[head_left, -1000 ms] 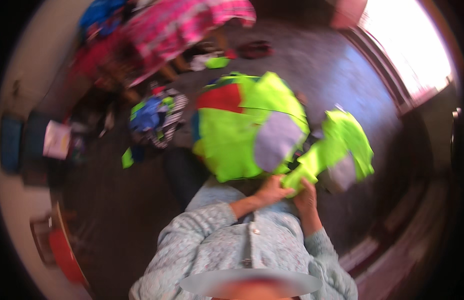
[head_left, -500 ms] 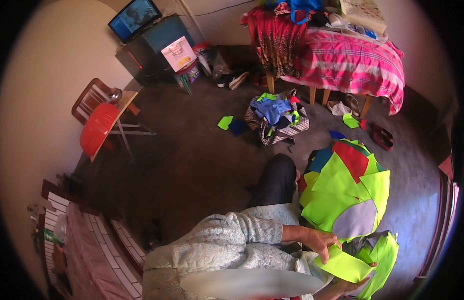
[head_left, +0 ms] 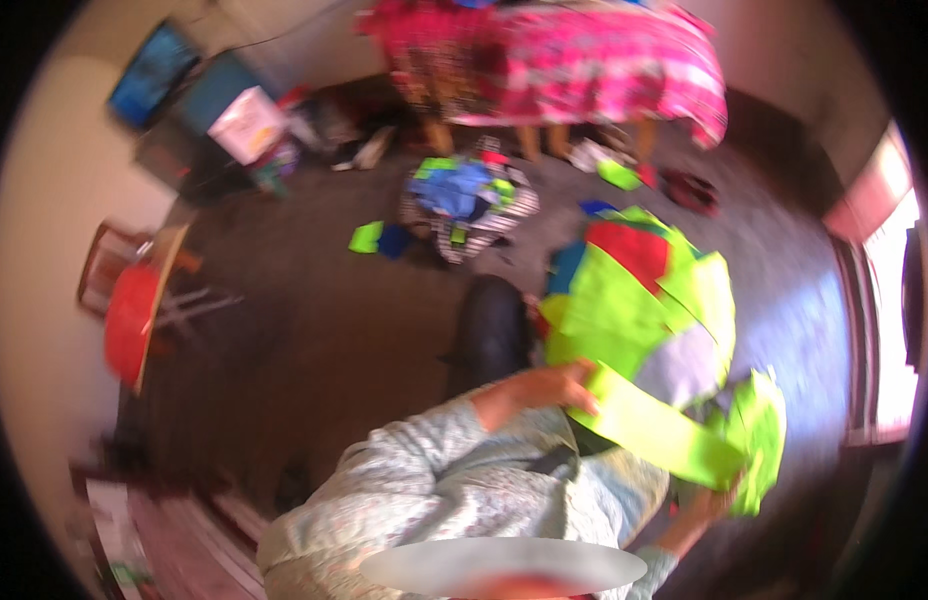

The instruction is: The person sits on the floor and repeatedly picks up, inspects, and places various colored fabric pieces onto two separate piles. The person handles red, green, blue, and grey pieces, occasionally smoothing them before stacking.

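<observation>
A neon yellow-green piece of cloth (head_left: pixel 669 432) stretches as a flat strip between my two hands, above my lap. My left hand (head_left: pixel 566 387) pinches its upper left end. At the lower right end, my right hand (head_left: pixel 722 497) grips the other edge, its fingers partly hidden and blurred. Just beyond lies a large heap of cloth pieces (head_left: pixel 609 325), mostly neon, with a red piece (head_left: pixel 629 252) and a grey piece (head_left: pixel 681 362) on it. Beside my right hand hangs more neon cloth (head_left: pixel 762 440).
A checked bag (head_left: pixel 521 205) with blue and neon cloth sits on the floor ahead. Loose scraps (head_left: pixel 366 238) lie beside it. Dark red shoes (head_left: pixel 690 190) are near a pink-draped table (head_left: pixel 594 70). To the left stand a red basin (head_left: pixel 131 322) and a chair (head_left: pixel 104 262).
My hands have moved apart, drawing the neon cloth out into a longer strip. My left hand has risen away from my right. The whole view has turned and is blurred.
</observation>
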Action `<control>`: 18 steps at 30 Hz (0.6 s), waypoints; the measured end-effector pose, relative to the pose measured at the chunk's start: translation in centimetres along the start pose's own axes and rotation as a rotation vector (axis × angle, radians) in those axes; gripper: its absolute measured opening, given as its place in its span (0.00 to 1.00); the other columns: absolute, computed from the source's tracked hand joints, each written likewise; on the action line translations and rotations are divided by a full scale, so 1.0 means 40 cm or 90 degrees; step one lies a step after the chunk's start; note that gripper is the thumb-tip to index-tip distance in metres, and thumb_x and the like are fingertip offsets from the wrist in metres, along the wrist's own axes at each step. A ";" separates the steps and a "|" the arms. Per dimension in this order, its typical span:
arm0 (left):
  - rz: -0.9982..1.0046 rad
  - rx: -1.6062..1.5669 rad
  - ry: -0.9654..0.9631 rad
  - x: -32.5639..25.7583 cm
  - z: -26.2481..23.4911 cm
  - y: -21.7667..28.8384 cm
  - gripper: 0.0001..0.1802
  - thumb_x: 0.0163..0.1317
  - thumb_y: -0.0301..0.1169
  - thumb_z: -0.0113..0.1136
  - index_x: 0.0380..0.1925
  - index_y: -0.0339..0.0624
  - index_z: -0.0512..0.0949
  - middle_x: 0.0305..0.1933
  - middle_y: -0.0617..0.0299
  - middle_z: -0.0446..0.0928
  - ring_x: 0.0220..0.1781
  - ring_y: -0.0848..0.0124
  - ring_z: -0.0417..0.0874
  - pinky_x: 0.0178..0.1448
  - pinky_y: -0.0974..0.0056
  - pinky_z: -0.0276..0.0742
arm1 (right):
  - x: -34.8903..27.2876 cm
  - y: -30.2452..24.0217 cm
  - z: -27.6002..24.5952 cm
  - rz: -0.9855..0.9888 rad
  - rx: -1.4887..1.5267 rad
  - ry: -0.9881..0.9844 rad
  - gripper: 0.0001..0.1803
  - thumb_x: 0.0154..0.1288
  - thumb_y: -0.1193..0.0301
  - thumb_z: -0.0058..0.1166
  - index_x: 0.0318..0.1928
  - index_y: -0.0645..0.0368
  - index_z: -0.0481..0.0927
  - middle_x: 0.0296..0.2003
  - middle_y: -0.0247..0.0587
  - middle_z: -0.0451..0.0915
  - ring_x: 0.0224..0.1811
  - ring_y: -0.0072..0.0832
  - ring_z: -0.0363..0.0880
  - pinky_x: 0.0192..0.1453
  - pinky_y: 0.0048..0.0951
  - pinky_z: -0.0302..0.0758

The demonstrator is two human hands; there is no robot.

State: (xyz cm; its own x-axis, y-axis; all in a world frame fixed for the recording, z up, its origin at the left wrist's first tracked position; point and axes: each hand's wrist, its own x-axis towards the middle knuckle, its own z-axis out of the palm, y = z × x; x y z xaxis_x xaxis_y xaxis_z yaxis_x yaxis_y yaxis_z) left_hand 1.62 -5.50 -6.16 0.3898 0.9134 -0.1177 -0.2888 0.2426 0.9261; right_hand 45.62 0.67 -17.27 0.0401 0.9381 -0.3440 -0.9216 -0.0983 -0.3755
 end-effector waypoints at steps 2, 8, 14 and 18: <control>-0.034 -0.047 0.043 -0.024 -0.008 0.025 0.26 0.47 0.31 0.67 0.49 0.37 0.78 0.44 0.64 0.81 0.46 0.73 0.79 0.54 0.66 0.73 | 0.013 0.005 -0.001 -0.022 -0.094 -0.009 0.21 0.65 0.74 0.54 0.58 0.66 0.72 0.49 0.48 0.80 0.53 0.40 0.78 0.62 0.45 0.74; 0.014 -0.060 0.171 -0.028 -0.024 0.101 0.24 0.49 0.31 0.63 0.49 0.35 0.78 0.44 0.63 0.80 0.46 0.74 0.79 0.53 0.67 0.73 | -0.006 0.071 0.173 -0.058 -0.092 -0.019 0.23 0.70 0.72 0.52 0.63 0.64 0.69 0.55 0.44 0.77 0.56 0.34 0.76 0.63 0.39 0.72; 0.141 -0.101 0.301 -0.002 -0.140 0.153 0.23 0.50 0.29 0.62 0.49 0.37 0.78 0.44 0.63 0.80 0.45 0.72 0.79 0.54 0.67 0.74 | 0.084 0.143 0.325 -0.003 -0.086 -0.102 0.16 0.68 0.74 0.53 0.54 0.65 0.75 0.51 0.43 0.80 0.55 0.35 0.78 0.61 0.37 0.74; 0.215 -0.105 0.337 0.053 -0.251 0.209 0.21 0.53 0.25 0.62 0.50 0.39 0.78 0.43 0.65 0.80 0.44 0.73 0.80 0.54 0.67 0.74 | 0.177 0.205 0.450 0.012 -0.084 -0.171 0.12 0.68 0.75 0.54 0.50 0.65 0.76 0.48 0.43 0.81 0.52 0.35 0.79 0.60 0.36 0.75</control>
State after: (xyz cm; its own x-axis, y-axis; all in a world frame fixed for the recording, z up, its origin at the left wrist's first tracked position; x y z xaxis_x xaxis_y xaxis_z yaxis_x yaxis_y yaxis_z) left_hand -8.74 1.75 -2.25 -0.2180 0.9755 -0.0287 -0.4666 -0.0783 0.8810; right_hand 31.38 12.48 -7.32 -0.0968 0.9882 -0.1191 -0.8620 -0.1430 -0.4863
